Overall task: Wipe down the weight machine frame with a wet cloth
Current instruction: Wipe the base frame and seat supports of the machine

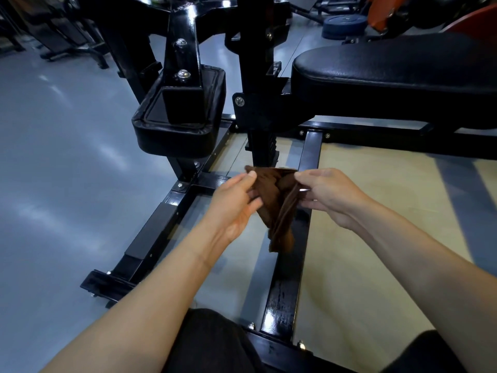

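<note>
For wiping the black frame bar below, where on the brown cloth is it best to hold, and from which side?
Probably gather the brown cloth at its spread top edge, gripping from above. Left hand and right hand pinch its corners there; the tail hangs loose over the black frame bar.

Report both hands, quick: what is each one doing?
Left hand: pinches the top left edge of the brown cloth.
Right hand: pinches the cloth's top right edge.

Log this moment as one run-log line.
left hand: pinches brown cloth | right hand: pinches cloth | cloth: held off black frame bar | wiping: paused
</note>
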`<state>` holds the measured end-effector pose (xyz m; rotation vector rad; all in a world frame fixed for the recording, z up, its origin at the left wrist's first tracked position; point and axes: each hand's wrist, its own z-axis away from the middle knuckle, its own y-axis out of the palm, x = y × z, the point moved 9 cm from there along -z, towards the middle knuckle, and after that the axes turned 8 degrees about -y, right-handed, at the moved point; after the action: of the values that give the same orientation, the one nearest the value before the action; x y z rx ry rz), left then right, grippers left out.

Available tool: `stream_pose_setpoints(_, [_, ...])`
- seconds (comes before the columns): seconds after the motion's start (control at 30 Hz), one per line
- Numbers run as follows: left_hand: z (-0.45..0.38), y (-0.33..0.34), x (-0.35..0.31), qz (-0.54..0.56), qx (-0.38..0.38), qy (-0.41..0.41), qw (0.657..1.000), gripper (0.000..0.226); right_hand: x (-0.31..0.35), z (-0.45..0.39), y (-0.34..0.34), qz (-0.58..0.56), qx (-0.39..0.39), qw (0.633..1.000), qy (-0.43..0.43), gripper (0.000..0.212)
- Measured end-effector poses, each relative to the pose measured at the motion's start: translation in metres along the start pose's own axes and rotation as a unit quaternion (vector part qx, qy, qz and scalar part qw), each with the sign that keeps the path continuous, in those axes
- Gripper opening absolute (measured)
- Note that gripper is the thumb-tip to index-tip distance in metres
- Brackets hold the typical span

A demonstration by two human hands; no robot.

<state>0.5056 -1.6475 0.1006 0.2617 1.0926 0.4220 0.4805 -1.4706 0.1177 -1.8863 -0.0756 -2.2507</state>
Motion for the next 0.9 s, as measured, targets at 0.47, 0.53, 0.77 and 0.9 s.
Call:
stream_pose_setpoints(0.47, [-0.005,-0.068,-0.040,-0.295,-0.254,0.201,0.899,0.022,-0.033,-0.027,-0.108,0.029,-0.191,0.981,0.023,0.034])
stream_pose_setpoints(0.53, [-0.006,-0.072,-0.042,-0.292,-0.272,0.201,0.895,0.022,-0.029,-0.026,-0.106,-0.008,-0.172,0.985,0.017,0.036])
stream_pose_setpoints(0.77, [-0.017,-0.101,-0.009,-0.051,-0.266,-0.006,0.963,0.024,-0.016,-0.027,-0.092,0.319,-0.079,0.943,-0.053,0.028])
stream_pose_setpoints(0.9, [-0.021,-0.088,-0.011,-0.024,-0.181,0.003,0.983,0.041,-0.031,-0.027,-0.099,0.173,-0.132,0.976,0.010,0.035])
